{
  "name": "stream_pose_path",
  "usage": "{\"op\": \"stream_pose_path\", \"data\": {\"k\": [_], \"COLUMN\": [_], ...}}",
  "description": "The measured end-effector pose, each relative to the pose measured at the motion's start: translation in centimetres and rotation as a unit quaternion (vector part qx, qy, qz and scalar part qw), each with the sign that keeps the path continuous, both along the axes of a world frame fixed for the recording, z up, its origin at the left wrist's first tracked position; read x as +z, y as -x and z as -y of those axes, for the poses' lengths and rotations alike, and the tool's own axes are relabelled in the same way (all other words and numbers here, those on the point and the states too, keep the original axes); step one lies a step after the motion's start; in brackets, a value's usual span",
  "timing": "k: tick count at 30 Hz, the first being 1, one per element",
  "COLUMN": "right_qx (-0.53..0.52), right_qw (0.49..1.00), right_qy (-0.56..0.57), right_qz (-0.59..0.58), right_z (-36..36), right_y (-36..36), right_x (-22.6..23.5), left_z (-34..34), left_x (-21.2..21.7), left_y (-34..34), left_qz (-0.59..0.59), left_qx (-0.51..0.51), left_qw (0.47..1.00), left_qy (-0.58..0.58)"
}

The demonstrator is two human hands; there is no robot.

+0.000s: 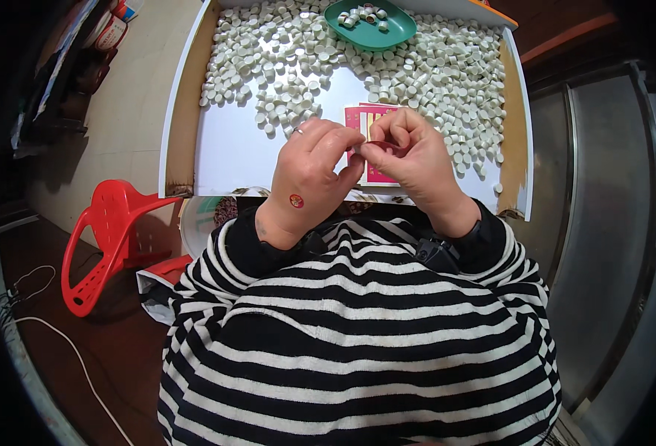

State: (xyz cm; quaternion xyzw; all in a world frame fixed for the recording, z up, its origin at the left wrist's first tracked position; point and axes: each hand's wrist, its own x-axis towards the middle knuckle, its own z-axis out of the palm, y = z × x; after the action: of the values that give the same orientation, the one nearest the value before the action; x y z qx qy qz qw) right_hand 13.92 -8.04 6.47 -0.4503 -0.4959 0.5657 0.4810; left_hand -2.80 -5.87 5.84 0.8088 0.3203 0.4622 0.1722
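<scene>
My left hand [309, 175] and my right hand [418, 160] meet at the fingertips above the near part of a white tray. Pinched in the left fingers is a small white cap, mostly covered by them. The right thumb and forefinger close on a thin dark-red edge that looks like a small sticker, touching the cap. Under the hands lie pink-red sticker sheets [354, 117] with yellow marks, partly hidden. A round red sticker [296, 201] is stuck on the back of my left hand, and a ring is on one finger.
Many small white caps [447, 70] cover the tray's far and right parts. A green dish [376, 33] with several caps sits among them. The tray has raised side walls [517, 134]. A red plastic chair [112, 230] stands left, a cable [75, 357] on the floor.
</scene>
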Motion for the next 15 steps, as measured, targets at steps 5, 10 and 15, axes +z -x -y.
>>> {"op": "stream_pose_path", "data": {"k": [5, 10, 15], "right_qx": [-0.022, 0.014, 0.051], "right_qw": [0.996, 0.969, 0.949], "right_qy": [-0.019, 0.120, 0.159], "right_qz": [-0.081, -0.213, -0.268], "right_z": [0.1, 0.3, 0.3], "right_y": [-0.2, 0.5, 0.3], "right_x": [-1.0, -3.0, -3.0], "left_z": [0.0, 0.2, 0.4], "left_x": [0.3, -0.7, -1.2], "left_y": [1.2, 1.8, 1.7], "left_qz": [0.013, 0.117, 0.156], "left_qx": [-0.005, -0.059, -0.083], "left_qw": [0.999, 0.980, 0.960], "left_qy": [0.045, 0.151, 0.217]}}
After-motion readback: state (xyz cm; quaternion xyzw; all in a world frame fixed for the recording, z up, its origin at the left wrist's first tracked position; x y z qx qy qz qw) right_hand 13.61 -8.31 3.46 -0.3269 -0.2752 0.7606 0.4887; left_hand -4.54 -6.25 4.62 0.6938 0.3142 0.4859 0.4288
